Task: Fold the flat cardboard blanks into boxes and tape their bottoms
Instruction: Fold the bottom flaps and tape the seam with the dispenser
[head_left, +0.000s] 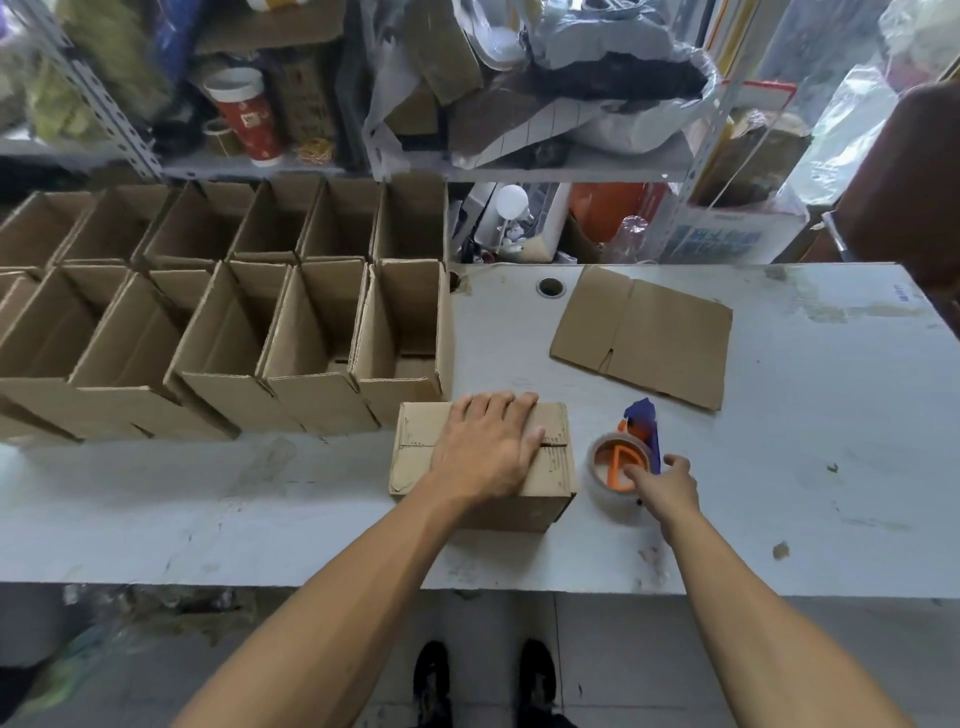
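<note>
A folded cardboard box (550, 467) stands upside down near the table's front edge, its bottom flaps closed with a seam across the middle. My left hand (485, 447) lies flat on those flaps, fingers straight, pressing them down. Just right of the box sits a tape dispenser (631, 452) with an orange core, a clear tape roll and a blue-purple handle. My right hand (667, 483) reaches onto the dispenser, fingers touching the roll and handle; whether they grip it is unclear. A flat cardboard blank (644, 332) lies on the table farther back to the right.
Several open finished boxes (311, 332) stand in two rows across the left of the white table (805, 441). Cluttered metal shelves (571, 171) with bags, cups and cartons rise behind the table. My shoes show on the floor below the front edge.
</note>
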